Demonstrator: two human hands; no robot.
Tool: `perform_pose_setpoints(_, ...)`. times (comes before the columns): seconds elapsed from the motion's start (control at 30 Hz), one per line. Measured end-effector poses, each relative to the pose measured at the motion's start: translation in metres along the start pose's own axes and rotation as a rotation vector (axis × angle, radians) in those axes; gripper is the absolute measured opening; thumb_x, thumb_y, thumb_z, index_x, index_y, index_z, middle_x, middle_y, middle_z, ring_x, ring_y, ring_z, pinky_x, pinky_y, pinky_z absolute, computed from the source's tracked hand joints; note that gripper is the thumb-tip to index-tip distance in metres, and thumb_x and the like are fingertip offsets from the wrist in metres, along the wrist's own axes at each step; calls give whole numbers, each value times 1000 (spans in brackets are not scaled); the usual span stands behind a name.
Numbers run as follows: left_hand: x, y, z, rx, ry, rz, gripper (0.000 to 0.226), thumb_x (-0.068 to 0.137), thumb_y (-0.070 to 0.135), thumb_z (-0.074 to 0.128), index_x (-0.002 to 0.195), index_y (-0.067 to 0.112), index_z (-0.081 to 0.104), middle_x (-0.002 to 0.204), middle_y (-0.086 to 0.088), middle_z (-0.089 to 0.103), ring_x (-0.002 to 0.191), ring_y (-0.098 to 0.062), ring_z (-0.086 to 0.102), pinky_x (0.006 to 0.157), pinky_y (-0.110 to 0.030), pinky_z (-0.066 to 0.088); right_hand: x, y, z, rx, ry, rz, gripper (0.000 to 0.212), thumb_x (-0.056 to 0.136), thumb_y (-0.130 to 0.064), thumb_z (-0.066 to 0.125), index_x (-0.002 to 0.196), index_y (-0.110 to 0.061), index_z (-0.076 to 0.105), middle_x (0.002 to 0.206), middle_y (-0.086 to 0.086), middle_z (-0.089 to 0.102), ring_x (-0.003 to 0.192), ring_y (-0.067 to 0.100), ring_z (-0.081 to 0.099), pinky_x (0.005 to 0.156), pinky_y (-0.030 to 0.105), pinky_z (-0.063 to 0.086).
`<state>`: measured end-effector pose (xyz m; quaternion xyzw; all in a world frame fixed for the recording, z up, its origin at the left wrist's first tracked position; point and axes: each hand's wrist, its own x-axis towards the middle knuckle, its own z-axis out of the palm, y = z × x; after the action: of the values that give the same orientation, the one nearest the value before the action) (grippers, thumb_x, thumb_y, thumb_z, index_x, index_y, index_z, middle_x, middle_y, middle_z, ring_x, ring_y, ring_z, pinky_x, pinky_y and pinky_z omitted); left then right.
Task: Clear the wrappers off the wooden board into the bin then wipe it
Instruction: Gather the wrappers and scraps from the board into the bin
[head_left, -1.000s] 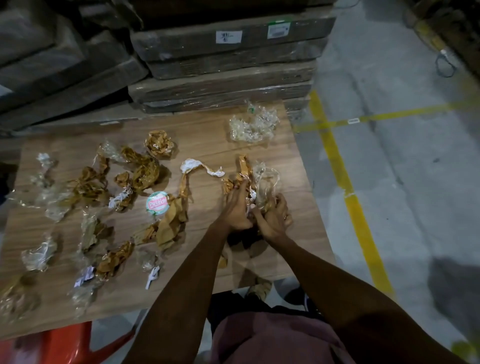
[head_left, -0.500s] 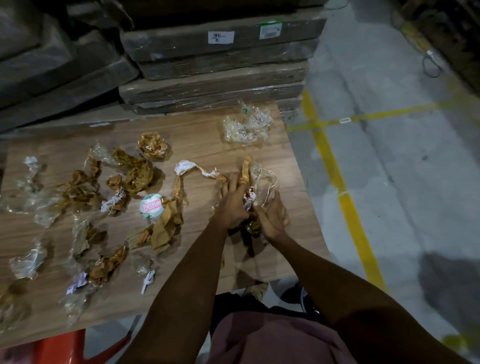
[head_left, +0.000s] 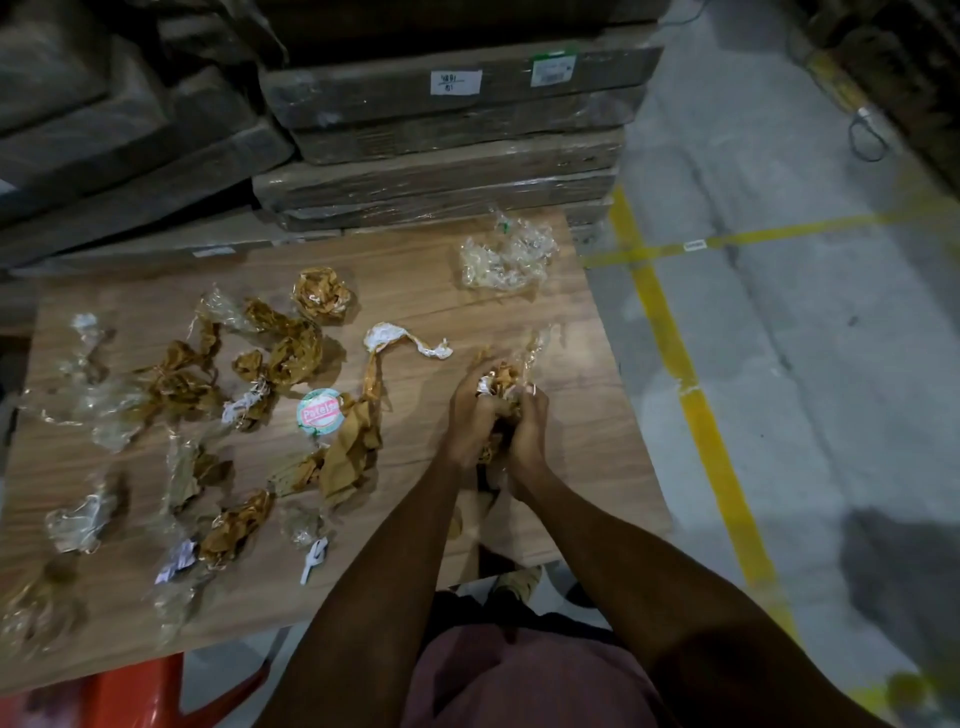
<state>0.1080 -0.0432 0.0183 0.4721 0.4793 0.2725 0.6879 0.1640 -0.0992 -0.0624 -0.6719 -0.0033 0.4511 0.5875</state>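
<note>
Here, brown and clear wrappers (head_left: 280, 358) litter the left of your wooden board (head_left: 415, 291); toward its right edge your left hand (head_left: 470, 415) and right hand (head_left: 527, 428) press together, fingers curled round a crumpled wad (head_left: 501, 376).

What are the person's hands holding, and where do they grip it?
Both the left hand and right hand clasp one bunch of wrappers, squeezing its lower part; the top sticks out above.
</note>
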Motion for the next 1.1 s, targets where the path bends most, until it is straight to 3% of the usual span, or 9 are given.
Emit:
perform_pose_setpoints(0.1,-4,4,-15,-110,-9,-71,57,71,-4,58,127,2,66,113,-9,74,103,-26,72,83,-34,59,-33,-31,19,61,-15,-25,63,86,-65,61,120,-12,63,123,20,66,114,31,66,103,54,53)
perform_pose_setpoints(0.27,-20,27,-32,-228,32,60,23,101,11,53,112,13,74,108,-1,78,105,-17,73,87,-29,57,-73,-67,38,70,-61,-87,12,103,-20,50,107,-13,60,105,11,68,97,24,67,86,43,56)
perform_pose_setpoints(0.33,-25,38,-37,-159,97,128,18,103,24,59,104,17,76,102,-1,78,100,-17,73,88,-35,58,-87,-78,45,52,-83,-131,13,101,-22,52,106,-15,61,105,12,69,97,25,68,90,49,56)
perform_pose_setpoints(0.5,-35,69,-48,-75,185,265,9,91,19,77,92,10,78,89,-5,78,90,-20,74,84,-39,58,-119,-95,64,47,-49,-297,18,91,-36,58,109,-40,60,119,10,65,110,27,65,96,49,52)
perform_pose_setpoints(0.6,-43,83,-51,-45,147,295,5,90,9,77,86,11,75,82,7,74,81,-2,69,78,-20,55,-136,-99,67,59,-16,-359,38,87,-42,55,119,-61,49,136,10,57,124,28,60,104,50,52)
perform_pose_setpoints(0.73,-59,86,-45,-100,-2,286,3,91,3,73,89,1,73,83,-3,73,78,-10,68,74,-26,55,-153,-93,60,89,48,-375,39,87,-50,52,119,-73,47,149,2,50,133,22,55,108,52,50)
perform_pose_setpoints(0.87,-80,81,-30,-87,-51,294,6,89,-3,70,83,0,69,75,1,68,68,-5,63,67,-21,51,-163,-81,38,76,156,-356,49,94,-52,48,142,-38,48,138,-1,58,123,13,61,104,42,53)
perform_pose_setpoints(0.97,-100,77,-16,-74,-71,330,4,85,-2,70,82,-2,67,72,1,64,62,-2,59,62,-18,48,-173,-75,16,138,217,-373,42,104,-38,44,137,-13,52,120,2,64,102,3,66,79,23,55)
perform_pose_setpoints(1.1,-125,76,4,-73,-174,394,10,82,3,68,86,5,59,76,2,60,64,-2,57,63,-18,47,-187,-81,-8,297,259,-259,62,84,-60,51,121,-14,65,117,12,71,106,27,70,83,49,59)
